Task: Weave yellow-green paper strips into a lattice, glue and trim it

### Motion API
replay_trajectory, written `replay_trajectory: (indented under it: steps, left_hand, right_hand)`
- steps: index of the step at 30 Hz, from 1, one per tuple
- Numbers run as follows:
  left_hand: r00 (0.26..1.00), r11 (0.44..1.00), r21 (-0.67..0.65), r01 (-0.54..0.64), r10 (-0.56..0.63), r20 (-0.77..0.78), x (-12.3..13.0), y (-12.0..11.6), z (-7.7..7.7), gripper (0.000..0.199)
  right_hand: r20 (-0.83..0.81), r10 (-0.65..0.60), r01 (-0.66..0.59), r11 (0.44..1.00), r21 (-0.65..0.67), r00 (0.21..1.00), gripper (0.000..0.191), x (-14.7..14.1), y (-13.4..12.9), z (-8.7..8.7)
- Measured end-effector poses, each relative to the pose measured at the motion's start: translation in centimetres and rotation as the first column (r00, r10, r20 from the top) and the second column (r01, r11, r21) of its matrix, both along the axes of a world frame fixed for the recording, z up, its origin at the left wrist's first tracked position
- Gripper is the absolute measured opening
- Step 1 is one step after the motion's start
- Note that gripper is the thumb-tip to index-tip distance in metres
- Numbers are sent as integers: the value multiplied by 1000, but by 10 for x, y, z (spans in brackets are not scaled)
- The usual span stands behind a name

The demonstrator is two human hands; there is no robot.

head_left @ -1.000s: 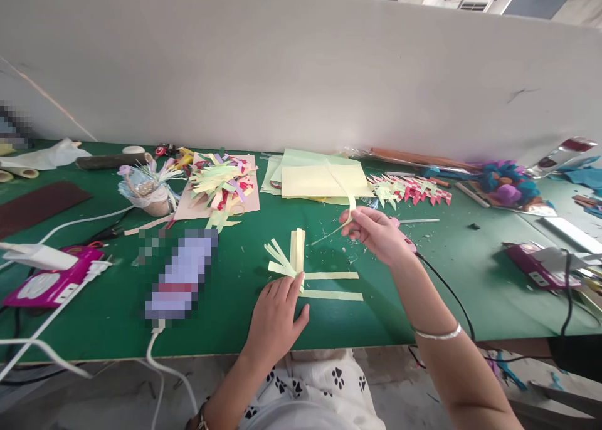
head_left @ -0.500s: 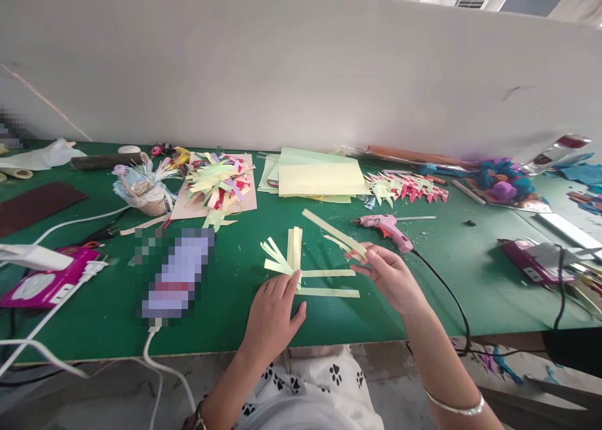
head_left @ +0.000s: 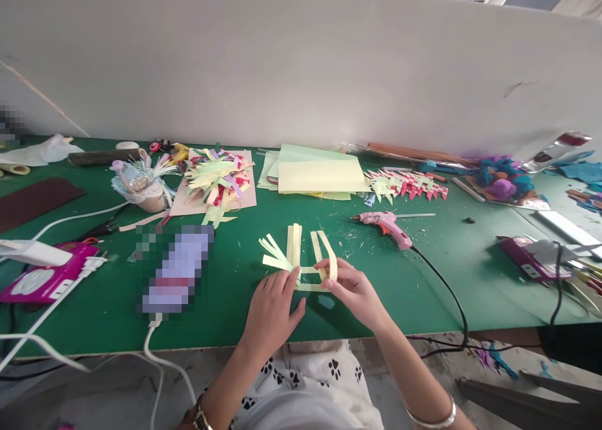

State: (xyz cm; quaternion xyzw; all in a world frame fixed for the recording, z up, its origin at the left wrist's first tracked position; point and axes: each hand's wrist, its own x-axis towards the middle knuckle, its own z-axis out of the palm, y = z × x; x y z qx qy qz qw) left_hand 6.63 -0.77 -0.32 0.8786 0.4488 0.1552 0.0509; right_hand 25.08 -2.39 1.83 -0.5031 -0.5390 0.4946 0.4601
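My left hand (head_left: pixel 275 301) lies with its fingers spread on the near end of a woven group of pale yellow-green paper strips (head_left: pixel 294 245), its fingertips pressing where they cross. Some of the strips fan out to the upper left, others point straight away from me. Two strips run right, toward my right hand (head_left: pixel 350 286). Between thumb and fingers, that hand pinches a folded pale yellow paper strip (head_left: pixel 330 254), whose two lengths stand up side by side above the two horizontal strips.
A pink glue gun (head_left: pixel 385 226) lies right of the strips, its cord trailing to the table edge. Paper sheets (head_left: pixel 322 176) and a pile of coloured strips (head_left: pixel 221 179) are behind. At left are a blurred phone (head_left: pixel 179 270) and a magenta power strip (head_left: pixel 56 273).
My right hand has moved left and nearer to my left hand. The strip in it, straight and slanting before, now shows as a folded, upright loop over the horizontal strips. My left hand stays put.
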Motion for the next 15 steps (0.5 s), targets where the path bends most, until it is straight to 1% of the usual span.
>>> replay_trajectory:
  steps: [2,6,8,10,13,15]
  left_hand:
    - [1000,1000,4,1,-1,9,0,0,0,41]
    - [1000,1000,7,5,-5,25,0,0,1,41]
    - [1000,1000,4,3,-3,27,0,0,1,42]
    - [1000,1000,3,0,0,23,0,0,1,42]
    - [1000,1000,5,1,-1,21,1,0,1,42]
    - [1000,1000,3,1,-1,20,1,0,1,42]
  right_hand:
    - [39,-20,20,1000,4,999,25,-3,0,0]
    - [87,-72,70,997,27,994,42,-5,-3,-2]
    - [93,-89,87,996,28,992,47,-5,-6,-4]
    - [94,-95,95,995,4,991,43,-5,-10,-6]
    - [62,-113,116,992,-45,992,29,-4,-12,-9]
    - [21,-131,132,990,-54,991,25,-4,-11,-12]
